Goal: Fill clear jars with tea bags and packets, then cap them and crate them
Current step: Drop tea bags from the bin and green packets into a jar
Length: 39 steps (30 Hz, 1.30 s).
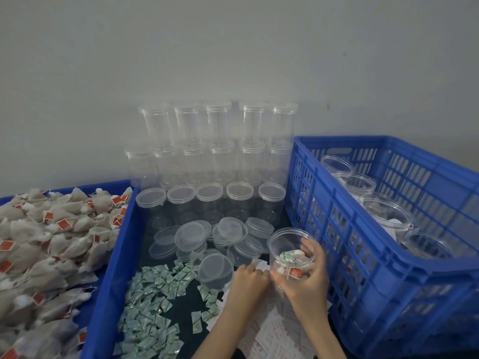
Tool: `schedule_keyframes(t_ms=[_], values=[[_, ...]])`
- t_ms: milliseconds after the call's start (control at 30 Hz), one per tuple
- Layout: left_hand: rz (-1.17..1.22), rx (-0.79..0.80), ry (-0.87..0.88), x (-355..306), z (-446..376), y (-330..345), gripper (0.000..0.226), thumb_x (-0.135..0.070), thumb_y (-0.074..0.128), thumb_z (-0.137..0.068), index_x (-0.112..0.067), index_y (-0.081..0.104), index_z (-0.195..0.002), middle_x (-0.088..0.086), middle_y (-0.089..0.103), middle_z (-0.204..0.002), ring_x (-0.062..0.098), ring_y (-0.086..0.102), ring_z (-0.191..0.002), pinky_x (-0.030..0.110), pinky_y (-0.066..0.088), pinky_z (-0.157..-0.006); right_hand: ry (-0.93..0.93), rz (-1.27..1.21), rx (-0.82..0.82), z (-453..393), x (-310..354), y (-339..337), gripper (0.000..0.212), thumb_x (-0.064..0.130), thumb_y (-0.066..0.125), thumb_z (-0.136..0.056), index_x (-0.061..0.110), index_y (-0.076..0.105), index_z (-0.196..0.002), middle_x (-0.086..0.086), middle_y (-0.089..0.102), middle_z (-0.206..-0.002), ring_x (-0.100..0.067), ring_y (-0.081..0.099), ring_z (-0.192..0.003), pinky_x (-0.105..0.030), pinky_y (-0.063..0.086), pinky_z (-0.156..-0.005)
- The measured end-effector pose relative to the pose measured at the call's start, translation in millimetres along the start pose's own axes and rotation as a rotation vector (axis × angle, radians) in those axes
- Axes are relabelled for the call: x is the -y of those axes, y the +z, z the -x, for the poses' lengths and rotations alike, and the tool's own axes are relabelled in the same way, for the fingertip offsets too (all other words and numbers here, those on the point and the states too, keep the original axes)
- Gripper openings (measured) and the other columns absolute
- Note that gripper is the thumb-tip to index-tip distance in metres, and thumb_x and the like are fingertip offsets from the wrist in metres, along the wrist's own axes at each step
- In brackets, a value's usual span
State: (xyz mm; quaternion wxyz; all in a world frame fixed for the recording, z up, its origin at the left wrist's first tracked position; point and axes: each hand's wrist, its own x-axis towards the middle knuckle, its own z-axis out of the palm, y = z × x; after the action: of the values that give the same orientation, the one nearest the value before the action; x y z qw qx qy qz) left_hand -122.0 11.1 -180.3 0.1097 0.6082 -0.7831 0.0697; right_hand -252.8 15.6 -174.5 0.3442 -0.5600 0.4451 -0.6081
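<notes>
My right hand (308, 275) grips a clear open jar (287, 242) from its right side, just left of the blue crate. Inside the jar lie tea bags with a red tag and a green packet. My left hand (248, 281) lies knuckles up just left of the jar, its fingers bent down onto white paper slips (260, 264). What those fingers hold is hidden. A loose clear lid (215, 270) sits right beside that hand's left edge. Green packets (155, 294) are strewn over the dark tray floor.
A heap of tea bags (46, 242) fills the blue tray on the left. Loose lids (207, 237) are piled mid-tray, with stacked capped empty jars (215, 151) behind them against the wall. The blue crate (388, 270) on the right holds several jars (386, 213).
</notes>
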Motion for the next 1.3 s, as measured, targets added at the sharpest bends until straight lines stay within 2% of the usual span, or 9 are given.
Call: schedule_keyframes(t_ms=[200, 300, 433, 800, 967, 1067, 1133, 1200, 1300], values=[[-0.086, 0.002, 0.046, 2.4, 5.2, -1.8, 0.04, -0.01, 0.078, -0.018, -0.025, 0.046, -0.038, -0.01, 0.041, -0.036, 0.009, 0.044, -0.04, 0.019, 0.032, -0.04, -0.008, 0.003, 0.008, 0.4, -3.2, -0.5, 0.1, 0.016, 0.097, -0.056, 0.032, 0.044, -0.14, 0.017, 0.051, -0.129, 0.01, 0.06, -0.103, -0.022, 0.053, -0.078], [-0.152, 0.014, 0.084, 5.7, 8.2, -1.7, 0.038, -0.015, 0.084, -0.025, -0.026, 0.052, -0.041, -0.012, 0.044, -0.039, 0.008, 0.046, -0.044, 0.02, 0.036, -0.041, -0.01, 0.011, 0.0, 0.9, -2.8, 0.1, 0.099, 0.019, 0.097, -0.055, 0.038, 0.044, -0.137, 0.019, 0.052, -0.128, 0.009, 0.061, -0.1, -0.028, 0.054, -0.078], [-0.198, 0.028, 0.129, 9.6, 10.9, -4.7, 0.034, -0.028, 0.091, -0.034, -0.028, 0.059, -0.044, -0.014, 0.046, -0.042, 0.007, 0.048, -0.05, 0.019, 0.039, -0.046, -0.015, 0.018, -0.006, 1.0, -2.5, 0.8, 0.099, 0.018, 0.097, -0.055, 0.043, 0.044, -0.135, 0.018, 0.052, -0.128, 0.012, 0.06, -0.1, -0.025, 0.052, -0.077], [-0.25, 0.105, 0.171, 16.3, 10.8, -36.2, 0.043, -0.031, 0.089, -0.011, -0.028, 0.052, -0.034, -0.014, 0.043, -0.037, 0.002, 0.045, -0.043, 0.016, 0.032, -0.044, -0.028, 0.029, -0.002, 1.8, -0.9, 3.9, 0.101, 0.01, 0.096, -0.055, 0.045, 0.044, -0.134, 0.019, 0.052, -0.128, 0.01, 0.06, -0.102, -0.009, 0.051, -0.074], [-0.162, 0.092, 0.144, 24.2, 13.5, -38.6, 0.041, -0.029, 0.094, -0.021, -0.041, 0.069, -0.05, -0.017, 0.05, -0.045, 0.002, 0.049, -0.052, 0.015, 0.033, -0.049, -0.021, 0.012, 0.009, 2.0, 0.3, 4.9, 0.1, 0.006, 0.096, -0.055, 0.038, 0.045, -0.135, 0.017, 0.052, -0.126, 0.009, 0.061, -0.1, -0.009, 0.051, -0.073], [-0.075, 0.018, 0.097, 32.9, 14.5, -43.8, 0.035, -0.018, 0.089, -0.053, -0.04, 0.076, -0.077, -0.017, 0.065, -0.067, 0.006, 0.057, -0.072, 0.018, 0.037, -0.06, -0.02, 0.009, 0.014, 2.8, 0.8, 5.9, 0.1, 0.003, 0.095, -0.054, 0.038, 0.045, -0.134, 0.017, 0.052, -0.124, 0.01, 0.062, -0.096, -0.007, 0.05, -0.071], [-0.071, -0.114, 0.029, 37.9, 14.7, -53.2, 0.03, -0.018, 0.091, -0.052, -0.036, 0.075, -0.07, -0.017, 0.064, -0.064, 0.007, 0.056, -0.068, 0.019, 0.038, -0.059, -0.007, 0.002, 0.026, 4.1, 1.1, 6.5, 0.101, 0.001, 0.095, -0.055, 0.042, 0.044, -0.132, 0.018, 0.052, -0.125, 0.012, 0.062, -0.095, -0.006, 0.05, -0.071], [0.001, -0.324, -0.058, 41.2, 15.2, -69.3, 0.028, -0.015, 0.092, -0.054, -0.029, 0.074, -0.07, -0.015, 0.064, -0.061, 0.012, 0.057, -0.064, 0.023, 0.042, -0.056, 0.007, -0.006, 0.033, 5.8, 1.4, 7.9, 0.101, 0.0, 0.094, -0.055, 0.043, 0.044, -0.131, 0.018, 0.053, -0.125, 0.012, 0.063, -0.092, -0.005, 0.049, -0.07], [0.079, -0.734, -0.078, 41.5, 16.8, -96.1, 0.005, -0.014, 0.075, -0.079, -0.018, 0.071, -0.079, -0.011, 0.067, -0.068, 0.017, 0.055, -0.071, 0.028, 0.04, -0.063, 0.021, 0.002, 0.037, 9.2, 3.1, 13.0, 0.1, 0.002, 0.095, -0.055, 0.052, 0.045, -0.126, 0.02, 0.054, -0.123, 0.012, 0.062, -0.089, -0.005, 0.048, -0.07]])
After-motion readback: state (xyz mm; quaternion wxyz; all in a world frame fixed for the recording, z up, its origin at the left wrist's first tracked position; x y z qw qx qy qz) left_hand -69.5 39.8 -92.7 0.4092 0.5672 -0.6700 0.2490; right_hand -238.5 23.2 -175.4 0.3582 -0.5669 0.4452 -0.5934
